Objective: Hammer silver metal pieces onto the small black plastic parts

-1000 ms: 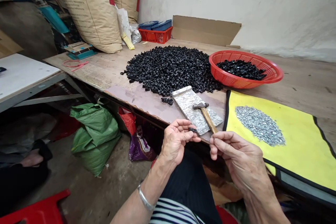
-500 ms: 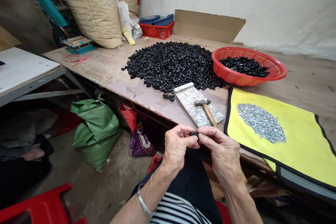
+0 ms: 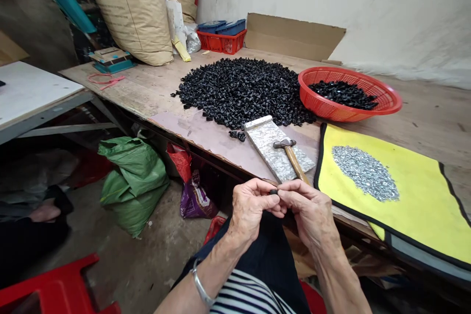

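Between the fingertips of my left hand [image 3: 250,203] and my right hand [image 3: 307,206] is a small black plastic clip [image 3: 273,192], mostly covered by the fingers. Both hands are closed in a pinch on it, just off the table's front edge. Beyond them a hammer [image 3: 290,156] with a wooden handle lies across a worn metal plate [image 3: 274,142]. A large heap of black clips [image 3: 243,88] spreads behind the plate. To the right, a yellow cloth [image 3: 415,181] with black edging carries a pile of small shiny metal pieces [image 3: 364,171].
A red plastic basket [image 3: 390,100] holding black pieces stands right of the heap. Large paper sacks [image 3: 128,14] and a red crate [image 3: 221,42] are at the back. Below the table sit a green sack [image 3: 134,181] and a purple bag [image 3: 196,198]. A red stool [image 3: 55,279] is at lower left.
The black clip has turned slightly between my fingertips, and less of it shows. My right hand has shifted a little to the left. The things on the table lie as before.
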Demonstrator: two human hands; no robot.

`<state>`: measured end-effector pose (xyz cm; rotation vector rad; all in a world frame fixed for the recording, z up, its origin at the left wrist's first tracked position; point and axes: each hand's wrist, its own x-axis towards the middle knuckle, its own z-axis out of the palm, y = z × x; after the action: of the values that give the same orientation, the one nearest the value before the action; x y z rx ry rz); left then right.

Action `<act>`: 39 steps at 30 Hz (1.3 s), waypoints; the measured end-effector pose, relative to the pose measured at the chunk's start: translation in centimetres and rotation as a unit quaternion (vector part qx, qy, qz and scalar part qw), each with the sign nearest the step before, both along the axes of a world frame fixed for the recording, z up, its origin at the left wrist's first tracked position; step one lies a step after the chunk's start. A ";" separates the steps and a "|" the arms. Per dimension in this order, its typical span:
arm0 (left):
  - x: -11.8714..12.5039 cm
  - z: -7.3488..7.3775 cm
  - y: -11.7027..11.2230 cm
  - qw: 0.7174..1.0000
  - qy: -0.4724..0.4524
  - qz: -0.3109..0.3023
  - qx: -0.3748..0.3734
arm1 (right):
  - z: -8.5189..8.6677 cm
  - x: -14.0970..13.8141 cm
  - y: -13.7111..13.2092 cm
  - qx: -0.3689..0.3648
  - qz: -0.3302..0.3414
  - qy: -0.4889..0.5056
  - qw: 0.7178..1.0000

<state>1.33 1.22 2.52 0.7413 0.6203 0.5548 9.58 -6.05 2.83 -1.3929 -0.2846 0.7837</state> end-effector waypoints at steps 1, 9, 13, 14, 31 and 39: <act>-0.1 0.0 0.0 1.000 -0.002 -0.005 -0.002 | 0.1 0.0 -0.1 0.000 0.002 -0.005 1.000; -0.4 0.2 -0.1 0.998 -0.043 -0.054 -0.005 | 0.7 0.2 -0.5 0.013 -0.020 0.017 1.000; -0.3 0.1 -0.4 0.997 -0.061 -0.044 -0.009 | 1.0 0.0 -0.8 0.013 -0.013 0.053 0.998; -0.2 0.0 -0.5 0.997 -0.063 -0.041 -0.004 | 1.0 -0.1 -0.8 0.013 -0.016 0.058 0.998; -0.3 -0.5 -0.5 0.996 -0.059 -0.035 -0.066 | 0.9 -0.8 -0.7 -0.004 -0.050 0.060 0.997; -0.3 -0.4 -0.7 0.993 -0.081 -0.023 -0.077 | 1.3 -1.1 -0.6 0.000 -0.030 0.071 0.997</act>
<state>1.01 0.51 2.17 0.5578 0.4875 0.5142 8.45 -6.60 4.16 -1.3337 -0.1314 0.8273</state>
